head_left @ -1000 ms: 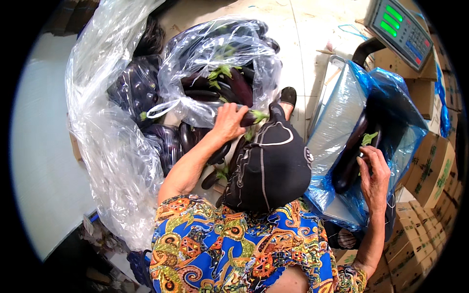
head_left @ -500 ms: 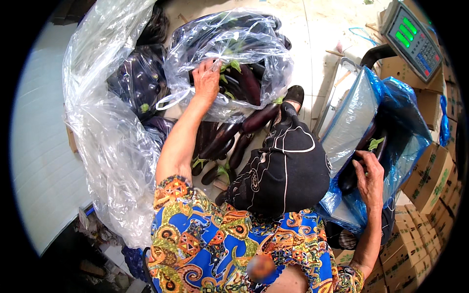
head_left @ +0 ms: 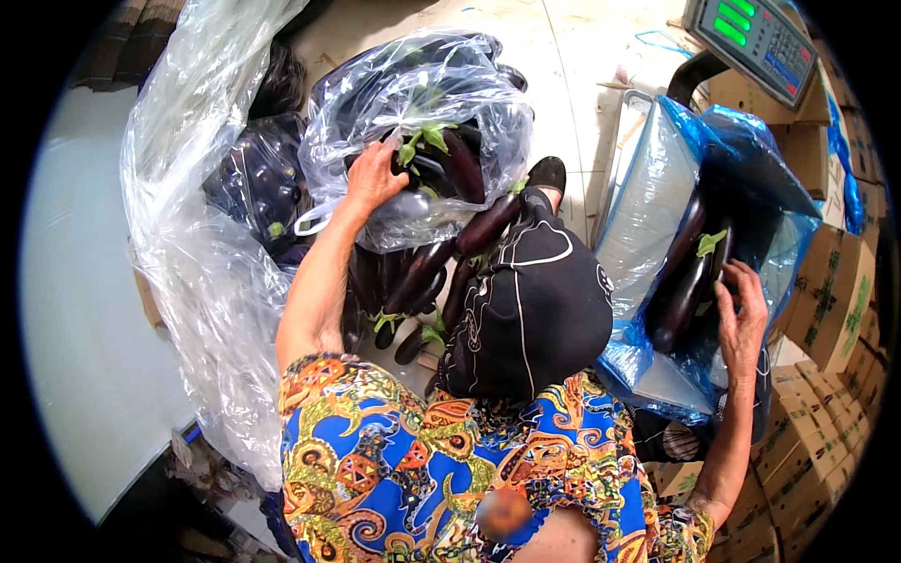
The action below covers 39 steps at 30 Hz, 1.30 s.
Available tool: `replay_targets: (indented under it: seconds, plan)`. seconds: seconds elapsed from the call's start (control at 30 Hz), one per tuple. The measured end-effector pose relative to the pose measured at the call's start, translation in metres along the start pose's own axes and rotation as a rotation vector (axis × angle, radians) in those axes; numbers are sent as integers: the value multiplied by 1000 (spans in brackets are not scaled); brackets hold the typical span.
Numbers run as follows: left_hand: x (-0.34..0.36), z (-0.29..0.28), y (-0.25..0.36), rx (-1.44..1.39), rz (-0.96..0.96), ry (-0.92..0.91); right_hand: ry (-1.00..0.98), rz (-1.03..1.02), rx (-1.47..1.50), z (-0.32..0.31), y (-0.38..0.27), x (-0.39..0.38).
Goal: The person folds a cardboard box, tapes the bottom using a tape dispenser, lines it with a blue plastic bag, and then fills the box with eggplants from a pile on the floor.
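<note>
My left hand (head_left: 377, 174) is curled at the mouth of a clear plastic bag (head_left: 422, 66) of eggplants, near a dark eggplant (head_left: 462, 164) and green stalks (head_left: 424, 141); what its fingers grip is hidden. Loose eggplants (head_left: 483, 225) lie below the bag. At the right, my right hand (head_left: 741, 310) has its fingers apart beside a glossy eggplant (head_left: 683, 300) inside a blue plastic-lined box (head_left: 662, 159), its fingertips near that eggplant's side.
A scale display (head_left: 746, 42) stands at the upper right, beside stacked cardboard boxes (head_left: 826, 291). Loose clear plastic (head_left: 197, 281) and another bag of eggplants (head_left: 253, 178) lie left. My bent leg (head_left: 526, 310) sits between bag and box.
My left hand has left the eggplant by my knee and moved up to the bag's opening. My right hand has shifted right along the eggplant in the box.
</note>
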<state>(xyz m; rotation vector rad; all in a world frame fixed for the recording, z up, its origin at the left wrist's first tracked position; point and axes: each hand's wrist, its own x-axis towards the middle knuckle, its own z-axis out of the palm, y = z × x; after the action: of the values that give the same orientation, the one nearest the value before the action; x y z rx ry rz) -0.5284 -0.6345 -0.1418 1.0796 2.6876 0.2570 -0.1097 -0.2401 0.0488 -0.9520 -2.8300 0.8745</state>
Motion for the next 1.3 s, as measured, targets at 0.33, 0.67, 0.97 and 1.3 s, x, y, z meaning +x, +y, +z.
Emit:
replay_targets:
  seconds: [0.33, 0.67, 0.97, 1.3]
  plan:
    - [-44, -99, 60, -1415, -370, -266, -31, 166, -98, 30, 22, 10]
    - [-19, -155, 92, -941, -269, -410, -201, 422, -16, 42, 52, 51]
    - [-72, -130, 72, -868, -292, -737, -176, 353, 823, 48, 36, 19]
    - [-46, -208, 107, -1399, 76, -271, 117, 347, 1120, 18, 88, 12]
